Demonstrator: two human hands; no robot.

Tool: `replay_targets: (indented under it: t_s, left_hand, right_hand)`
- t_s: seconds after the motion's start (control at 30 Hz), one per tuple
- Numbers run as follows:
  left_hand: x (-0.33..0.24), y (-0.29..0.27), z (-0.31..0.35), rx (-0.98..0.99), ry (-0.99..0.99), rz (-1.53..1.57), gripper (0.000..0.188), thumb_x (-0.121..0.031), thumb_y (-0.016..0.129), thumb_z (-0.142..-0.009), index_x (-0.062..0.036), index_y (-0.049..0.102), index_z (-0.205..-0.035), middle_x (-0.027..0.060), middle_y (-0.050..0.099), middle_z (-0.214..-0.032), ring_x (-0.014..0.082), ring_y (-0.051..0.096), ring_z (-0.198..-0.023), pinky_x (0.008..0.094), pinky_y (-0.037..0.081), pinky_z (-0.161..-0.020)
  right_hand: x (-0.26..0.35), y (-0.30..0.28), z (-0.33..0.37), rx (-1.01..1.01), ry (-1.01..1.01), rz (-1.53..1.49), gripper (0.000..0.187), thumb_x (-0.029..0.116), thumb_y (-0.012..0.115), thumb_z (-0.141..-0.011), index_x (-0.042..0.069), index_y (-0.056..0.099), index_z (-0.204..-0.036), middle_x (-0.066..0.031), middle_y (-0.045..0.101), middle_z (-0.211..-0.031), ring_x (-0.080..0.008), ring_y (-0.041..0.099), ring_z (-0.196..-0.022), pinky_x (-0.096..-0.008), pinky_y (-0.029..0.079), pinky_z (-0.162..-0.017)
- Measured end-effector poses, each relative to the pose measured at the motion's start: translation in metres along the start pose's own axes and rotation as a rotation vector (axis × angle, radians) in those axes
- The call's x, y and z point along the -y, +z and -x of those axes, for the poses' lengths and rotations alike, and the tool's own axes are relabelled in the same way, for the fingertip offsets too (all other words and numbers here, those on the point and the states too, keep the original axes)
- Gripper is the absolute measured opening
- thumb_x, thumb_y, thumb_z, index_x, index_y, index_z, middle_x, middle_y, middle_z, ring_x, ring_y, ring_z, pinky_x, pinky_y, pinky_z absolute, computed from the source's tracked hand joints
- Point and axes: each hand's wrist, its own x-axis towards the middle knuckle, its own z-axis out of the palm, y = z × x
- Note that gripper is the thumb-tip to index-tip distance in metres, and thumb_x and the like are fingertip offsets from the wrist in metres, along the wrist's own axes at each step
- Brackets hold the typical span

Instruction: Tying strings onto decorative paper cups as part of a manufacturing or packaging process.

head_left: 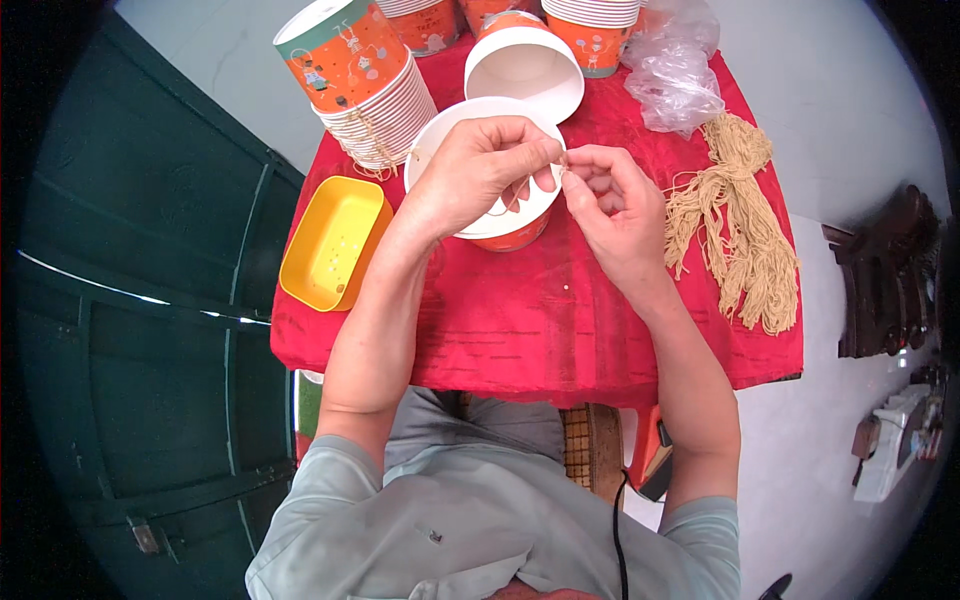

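A white-lined orange paper bucket (515, 238) stands upright in front of me, its mouth facing up. Over it, my left hand (480, 165) is closed, thumb and forefinger pinched at the right side of the rim. My right hand (618, 205) pinches right beside it, the fingertips of both hands nearly touching. A thin tan cord (497, 212) curves below my left fingers, and its end seems to run between the two pinches. The fingers hide most of the cord and part of the rim. To the right lies a bundle of tan cords (745, 235), spread out at its near end.
On the left stands a tilted stack of nested paper buckets (375, 120), cord strands hanging on it. Nearer is a yellow plastic tub (300, 262) with small bits inside. Behind, another bucket (522, 72) lies tipped toward me, and a crumpled clear plastic bag (672, 85) sits at the back right.
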Motion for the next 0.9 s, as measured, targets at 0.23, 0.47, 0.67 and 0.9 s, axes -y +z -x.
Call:
replay_targets:
  t_s: [0.23, 0.47, 0.67, 0.9]
  left_hand:
    - [0.005, 0.005, -0.003, -0.008, 0.112, -0.007, 0.025, -0.027, 0.073, -0.113, -0.0033, 0.081, -0.11, -0.0008, 0.077, -0.092, 0.0043, 0.065, -0.076, 0.0219, 0.052, -0.069]
    - [0.004, 0.003, -0.004, -0.024, 0.108, 0.044, 0.027, -0.025, 0.075, -0.111, -0.0008, 0.077, -0.123, 0.0023, 0.074, -0.098, 0.0082, 0.067, -0.082, 0.0246, 0.054, -0.074]
    - [-0.005, 0.008, 0.013, -0.017, 0.049, -0.255, 0.058, -0.017, 0.086, -0.096, -0.0002, 0.057, -0.144, 0.0041, 0.069, -0.104, 0.012, 0.065, -0.094, 0.0301, 0.056, -0.085]
    - [-0.005, 0.025, 0.037, -0.07, 0.175, -0.245, 0.054, -0.007, 0.079, -0.096, 0.0, 0.057, -0.145, 0.0064, 0.07, -0.108, 0.0142, 0.07, -0.096, 0.0311, 0.059, -0.089]
  right_hand:
    - [-0.005, 0.0, -0.003, -0.012, -0.027, -0.018, 0.015, 0.003, 0.077, -0.102, 0.001, 0.075, -0.117, -0.008, 0.079, -0.106, -0.0133, 0.078, -0.089, -0.0291, 0.064, -0.069]
    - [-0.002, -0.002, -0.005, 0.029, -0.139, 0.152, 0.009, 0.002, 0.078, -0.101, 0.002, 0.075, -0.11, -0.0072, 0.078, -0.103, -0.0151, 0.078, -0.089, -0.0314, 0.065, -0.071]
    - [-0.011, -0.003, -0.003, 0.046, -0.006, -0.024, 0.014, 0.003, 0.078, -0.101, 0.001, 0.074, -0.114, -0.007, 0.079, -0.106, -0.0155, 0.08, -0.092, -0.0309, 0.065, -0.073]
    - [-0.003, -0.008, -0.005, 0.061, -0.147, 0.071, 0.014, 0.001, 0.079, -0.098, 0.001, 0.074, -0.111, -0.0079, 0.078, -0.107, -0.0173, 0.08, -0.092, -0.0324, 0.065, -0.075]
